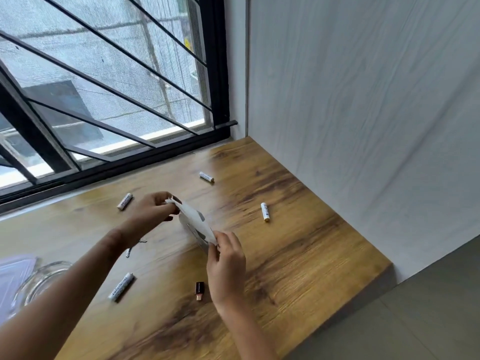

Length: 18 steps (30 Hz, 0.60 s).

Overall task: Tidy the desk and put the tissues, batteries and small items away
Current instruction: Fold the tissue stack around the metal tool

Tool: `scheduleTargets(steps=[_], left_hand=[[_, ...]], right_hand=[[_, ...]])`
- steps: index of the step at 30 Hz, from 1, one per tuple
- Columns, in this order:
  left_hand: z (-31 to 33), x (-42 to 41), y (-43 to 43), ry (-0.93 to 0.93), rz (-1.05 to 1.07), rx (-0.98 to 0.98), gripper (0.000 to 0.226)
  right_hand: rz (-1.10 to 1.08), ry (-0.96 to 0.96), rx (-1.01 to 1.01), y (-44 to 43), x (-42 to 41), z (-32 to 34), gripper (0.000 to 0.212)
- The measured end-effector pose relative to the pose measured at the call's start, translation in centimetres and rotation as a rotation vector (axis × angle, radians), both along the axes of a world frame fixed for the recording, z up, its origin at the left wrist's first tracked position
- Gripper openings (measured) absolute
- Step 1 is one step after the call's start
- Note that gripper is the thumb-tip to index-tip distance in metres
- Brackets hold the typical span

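Observation:
A white tissue (194,219) is stretched between my two hands above the wooden desk (298,242). My left hand (153,209) pinches its far end and my right hand (226,261) pinches its near end. Several white batteries lie scattered on the desk: one (206,176) near the window, one (265,211) to the right, one (124,201) beside my left hand, one (121,286) under my left forearm. A small dark USB adapter (199,291) lies by my right wrist. A small metal item (130,249) is partly hidden by my left arm.
A clear glass bowl (39,279) and a bluish transparent lid or sheet (13,276) sit at the desk's left. A barred window (104,87) runs along the far edge, a white wall (363,126) along the right. The desk's right edge drops to grey floor (415,320).

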<state>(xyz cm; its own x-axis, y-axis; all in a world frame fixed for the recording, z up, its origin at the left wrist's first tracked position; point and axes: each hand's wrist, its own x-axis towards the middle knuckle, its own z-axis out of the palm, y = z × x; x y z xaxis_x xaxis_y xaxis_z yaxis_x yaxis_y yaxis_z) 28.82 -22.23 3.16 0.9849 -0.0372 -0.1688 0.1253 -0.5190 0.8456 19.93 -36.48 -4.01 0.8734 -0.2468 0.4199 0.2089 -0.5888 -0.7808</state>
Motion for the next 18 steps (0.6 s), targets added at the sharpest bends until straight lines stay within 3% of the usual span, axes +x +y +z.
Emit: scheduleTargets(steps=[9, 14, 18], left_hand=[[-0.9, -1.3, -0.6, -0.075, 0.063, 0.119, 0.014], [-2.2, -3.8, -1.1, -0.094, 0.260, -0.059, 0.051], [-3.6, -6.6, -2.6, -0.018, 0.287, -0.187, 0.058]], right_hand=[[-0.034, 0.008, -0.037, -0.1, -0.1, -0.2, 0.024], [0.055, 0.102, 0.041, -0.8, -0.6, 0.0, 0.048], [0.162, 0.279, 0.087, -1.3, -0.7, -0.3, 0.067]])
